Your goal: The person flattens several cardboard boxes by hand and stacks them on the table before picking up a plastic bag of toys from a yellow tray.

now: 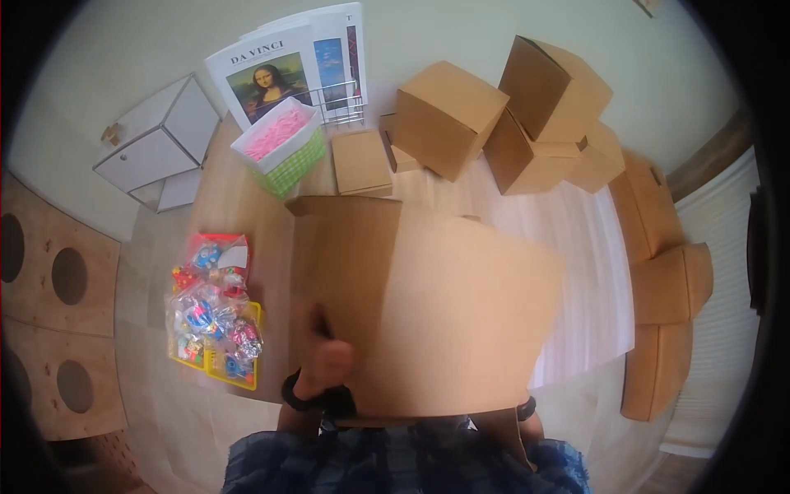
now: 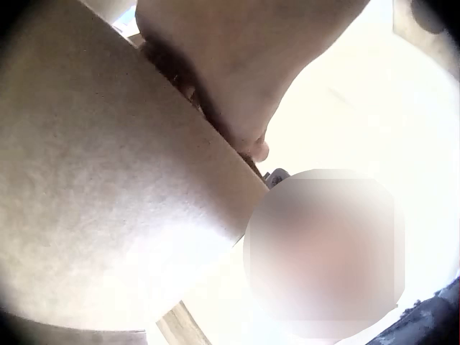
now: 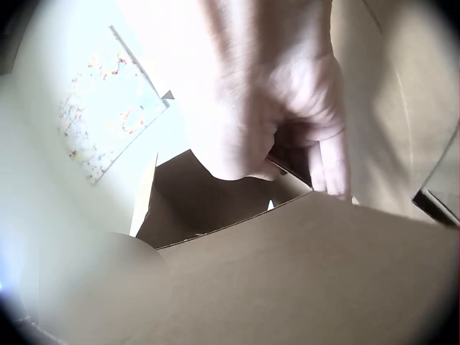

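Note:
A large cardboard box (image 1: 469,305) is held close to the person's body, tilted, with its broad side facing up. At its left part the left hand (image 1: 327,362) grips the cardboard with curled fingers. In the left wrist view this hand (image 2: 230,57) lies along a cardboard edge, and its fingertips are partly hidden. The right hand (image 3: 266,93) holds a box wall near a corner, fingers on the outer face and thumb side toward the opening. From the head view the box hides that hand; only the wrist with a dark band (image 1: 527,409) shows.
Several closed cardboard boxes (image 1: 453,115) stand at the back. Yellow and red baskets (image 1: 216,313) with bagged trinkets lie on the left. Behind are a green checked bin (image 1: 288,165) of pink filler, art books (image 1: 267,74) and a white cabinet (image 1: 156,140). Brown boxes (image 1: 650,272) line the right.

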The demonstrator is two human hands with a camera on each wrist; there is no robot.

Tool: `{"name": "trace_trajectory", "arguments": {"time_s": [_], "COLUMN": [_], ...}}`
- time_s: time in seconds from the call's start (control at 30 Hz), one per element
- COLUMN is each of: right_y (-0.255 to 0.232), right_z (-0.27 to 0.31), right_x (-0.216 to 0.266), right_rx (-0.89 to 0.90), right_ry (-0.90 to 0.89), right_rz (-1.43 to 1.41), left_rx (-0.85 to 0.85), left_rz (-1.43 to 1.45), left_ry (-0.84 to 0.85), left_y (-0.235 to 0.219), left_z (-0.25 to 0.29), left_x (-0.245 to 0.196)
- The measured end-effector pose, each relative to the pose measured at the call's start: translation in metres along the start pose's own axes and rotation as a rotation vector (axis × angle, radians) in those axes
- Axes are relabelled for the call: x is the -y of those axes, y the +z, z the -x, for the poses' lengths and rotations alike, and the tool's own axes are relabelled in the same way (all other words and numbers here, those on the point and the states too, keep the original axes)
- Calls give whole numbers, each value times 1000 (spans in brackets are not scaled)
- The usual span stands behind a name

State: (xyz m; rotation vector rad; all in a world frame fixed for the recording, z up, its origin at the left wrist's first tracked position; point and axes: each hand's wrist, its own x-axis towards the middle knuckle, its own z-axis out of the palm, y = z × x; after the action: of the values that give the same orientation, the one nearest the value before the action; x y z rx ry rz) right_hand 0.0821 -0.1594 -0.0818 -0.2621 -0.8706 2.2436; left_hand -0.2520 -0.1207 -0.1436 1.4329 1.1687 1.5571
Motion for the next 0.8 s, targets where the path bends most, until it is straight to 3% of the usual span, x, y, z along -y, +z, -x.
{"name": "trace_trajectory", "arguments": {"time_s": [0.07,0.13,0.2,0.3,0.4,0.5,0.6,0.7,0.8], "right_y": [-1,0,0,1,1,-1,-2,-4,-6], "right_z": [0,-2,-7,-10,-13,-15,-17,-20,-24], "right_x": [-7,-12,-17,-21,-25,-30,-32,-34,-34], "right_rx": [28,56,84,115,145,168,190,206,218], "right_ry": [8,1,0,-6,-12,-12,-31,-54,-76], "right_rz": [-36,-67,-93,-110,-133,-154,-172,-189,-208], "left_rx": [-99,-272,-517,-533,-503,-281,56,328,145], "left_rz": [254,207,-143,-268,-611,-802,-538,-3,-79], "left_ry": [110,187,227,62,41,-124,-32,-243,-411], "left_y": [5,15,26,35,44,42,6,-48,-27], "left_z": [-48,-83,-93,-100,-102,-100,-101,-90,-86], "left_x": [-61,-81,-77,-81,-82,-94,-76,-51,-88]}}
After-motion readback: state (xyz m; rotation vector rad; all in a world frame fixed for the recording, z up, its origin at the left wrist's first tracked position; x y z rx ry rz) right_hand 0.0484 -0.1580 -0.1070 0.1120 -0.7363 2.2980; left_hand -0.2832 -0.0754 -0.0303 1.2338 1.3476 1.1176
